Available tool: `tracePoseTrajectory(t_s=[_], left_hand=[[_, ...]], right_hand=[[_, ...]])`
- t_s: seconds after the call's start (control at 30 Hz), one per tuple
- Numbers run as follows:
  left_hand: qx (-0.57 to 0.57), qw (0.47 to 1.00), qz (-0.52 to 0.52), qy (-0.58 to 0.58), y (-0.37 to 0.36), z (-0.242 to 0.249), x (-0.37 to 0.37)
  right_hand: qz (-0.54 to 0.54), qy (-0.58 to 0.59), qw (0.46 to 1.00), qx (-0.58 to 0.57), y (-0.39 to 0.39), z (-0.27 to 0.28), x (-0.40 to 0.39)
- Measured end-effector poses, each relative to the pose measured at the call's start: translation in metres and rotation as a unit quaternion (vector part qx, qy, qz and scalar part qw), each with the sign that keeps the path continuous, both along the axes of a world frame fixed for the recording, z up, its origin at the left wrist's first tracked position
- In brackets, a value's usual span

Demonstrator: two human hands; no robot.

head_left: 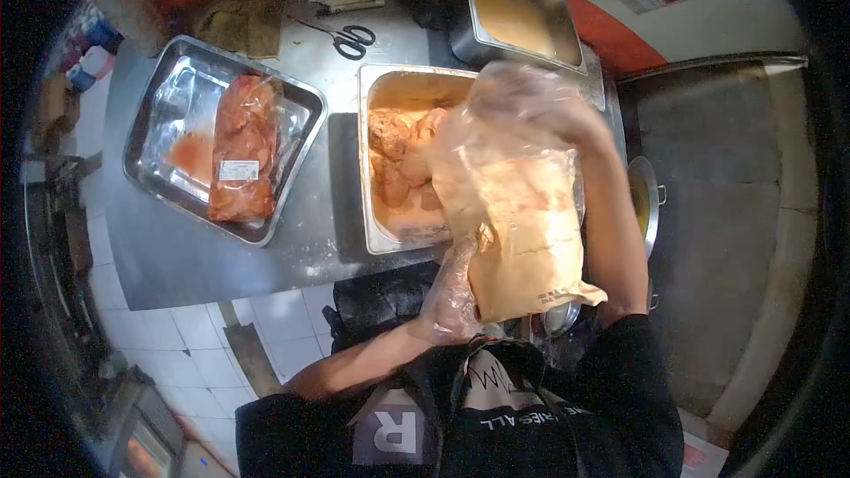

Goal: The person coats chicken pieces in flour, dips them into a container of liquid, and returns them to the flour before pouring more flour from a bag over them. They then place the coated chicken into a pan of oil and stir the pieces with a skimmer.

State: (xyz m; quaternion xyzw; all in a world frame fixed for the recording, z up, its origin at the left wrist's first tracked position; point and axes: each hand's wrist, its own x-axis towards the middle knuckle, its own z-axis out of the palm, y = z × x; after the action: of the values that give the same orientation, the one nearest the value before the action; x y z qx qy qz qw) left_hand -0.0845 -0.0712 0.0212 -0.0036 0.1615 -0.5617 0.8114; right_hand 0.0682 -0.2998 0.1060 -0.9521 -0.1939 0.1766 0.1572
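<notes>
A tan paper bag (pixel 522 230) with small print near its lower corner is held tilted in front of me, its upper end over a metal pan (pixel 379 235) of powder-coated meat pieces (pixel 398 155). My left hand (pixel 453 296), in a clear plastic glove, grips the bag's lower left side. At the bag's upper end is my right hand (pixel 522 93), also in clear plastic and smeared by motion. Its fingers cannot be made out. The bag covers the pan's right part.
On the metal table (pixel 212 270), a tray (pixel 146 137) at left holds a labelled clear pack of reddish meat (pixel 243 137). Black-handled scissors (pixel 354 40) and a deep pan (pixel 575 44) of pale orange contents lie behind. A crumpled cloth (pixel 239 22) is at the back left.
</notes>
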Motion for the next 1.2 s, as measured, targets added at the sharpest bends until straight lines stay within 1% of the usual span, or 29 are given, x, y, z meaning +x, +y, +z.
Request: tracePoseTrajectory(t_s=[0.03,0.07,0.1,0.13,0.17,0.2,0.23,0.27,0.3,0.33,0.37,0.4,0.43,0.5,0.53,0.57,0.6,0.63,0.67,0.7,0.77,0.8,0.87,0.9,0.97,1.0,1.03,1.1,1.2], left_hand=[[-0.024,0.999,0.001,0.022,0.001,0.001,-0.001],[-0.025,0.999,-0.001,0.022,0.001,0.001,-0.002],[-0.015,0.999,-0.033,0.016,0.0,0.0,-0.001],[-0.003,0.998,-0.063,0.011,0.0,0.0,-0.003],[-0.001,0.998,-0.063,0.011,0.0,-0.001,-0.007],[-0.029,0.998,-0.061,0.012,-0.002,-0.003,-0.011],[-0.059,0.997,-0.056,0.012,-0.006,-0.002,-0.014],[0.018,0.997,-0.075,-0.008,-0.003,0.03,0.0],[0.016,0.997,-0.073,-0.008,-0.01,0.031,-0.004],[-0.022,0.997,-0.075,-0.019,-0.018,0.03,-0.008],[-0.062,0.994,-0.08,-0.031,-0.023,0.032,-0.009],[-0.077,0.992,-0.092,-0.048,-0.027,0.035,-0.008],[-0.082,0.991,-0.089,-0.049,-0.036,0.035,-0.011],[-0.131,0.987,-0.094,-0.016,-0.056,0.032,-0.022],[-0.17,0.979,-0.111,0.004,-0.062,0.034,-0.02],[-0.173,0.979,-0.107,0.003,-0.069,0.038,-0.02],[-0.158,0.984,-0.086,-0.018,-0.076,0.04,-0.021],[-0.143,0.987,-0.068,-0.039,-0.08,0.04,-0.021],[-0.219,0.974,-0.047,-0.038,-0.084,0.035,-0.017],[-0.219,0.974,-0.045,-0.039,-0.089,0.035,-0.016],[-0.148,0.986,-0.031,-0.073,-0.093,0.04,-0.011],[-0.147,0.986,-0.029,-0.071,-0.089,0.044,-0.012],[-0.155,0.979,0.044,-0.122,-0.08,0.054,-0.008],[-0.152,0.98,0.045,-0.123,-0.066,0.063,-0.001],[-0.103,0.983,0.001,-0.151,-0.035,0.079,0.015],[-0.077,0.983,0.036,-0.162,-0.033,0.08,0.015],[-0.07,0.985,0.044,-0.153,-0.033,0.079,0.013],[-0.084,0.991,0.034,-0.097,-0.037,0.076,0.007],[-0.107,0.994,-0.001,-0.018,-0.045,0.072,-0.007]], right_hand=[[-0.071,0.142,0.985,-0.072,0.036,0.014,0.004],[-0.11,0.099,0.989,-0.024,0.028,0.009,-0.004],[-0.144,0.056,0.988,0.023,0.012,0.001,-0.013],[-0.14,0.058,0.988,0.023,-0.002,-0.006,-0.022],[-0.074,0.017,0.997,0.014,-0.018,-0.011,-0.032],[-0.01,-0.027,1.0,0.002,-0.032,-0.01,-0.041],[-0.011,-0.029,0.999,-0.001,-0.038,-0.001,-0.052],[-0.169,0.025,0.983,0.061,-0.041,0.01,-0.065],[-0.322,0.078,0.935,0.124,-0.041,0.019,-0.078],[-0.324,0.074,0.935,0.124,-0.04,0.027,-0.09],[-0.356,0.01,0.934,0.037,-0.038,0.037,-0.102],[-0.383,-0.051,0.921,-0.053,-0.041,0.046,-0.11],[-0.381,-0.053,0.921,-0.057,-0.048,0.05,-0.11],[-0.409,0.083,0.908,-0.026,-0.07,0.046,-0.118],[-0.202,-0.105,0.964,-0.137,-0.098,0.047,-0.131],[-0.294,-0.051,0.951,-0.084,-0.089,0.053,-0.135],[-0.346,-0.026,0.936,-0.059,-0.08,0.06,-0.137],[-0.372,-0.016,0.927,-0.052,-0.076,0.065,-0.143],[-0.388,-0.007,0.92,-0.047,-0.073,0.066,-0.144],[-0.391,-0.007,0.919,-0.044,-0.069,0.069,-0.149],[-0.405,0.008,0.914,-0.026,-0.069,0.069,-0.15],[-0.404,0.009,0.915,-0.021,-0.068,0.072,-0.151],[-0.405,0.01,0.914,-0.011,-0.062,0.071,-0.153],[-0.404,0.013,0.915,-0.008,-0.061,0.071,-0.15],[-0.386,0.02,0.922,-0.003,-0.055,0.066,-0.138],[-0.374,0.023,0.927,-0.002,-0.052,0.063,-0.131],[-0.366,0.033,0.93,0.0,-0.053,0.061,-0.123],[-0.327,0.039,0.944,-0.006,-0.04,0.057,-0.11],[-0.327,0.049,0.944,0.004,-0.042,0.06,-0.1]])
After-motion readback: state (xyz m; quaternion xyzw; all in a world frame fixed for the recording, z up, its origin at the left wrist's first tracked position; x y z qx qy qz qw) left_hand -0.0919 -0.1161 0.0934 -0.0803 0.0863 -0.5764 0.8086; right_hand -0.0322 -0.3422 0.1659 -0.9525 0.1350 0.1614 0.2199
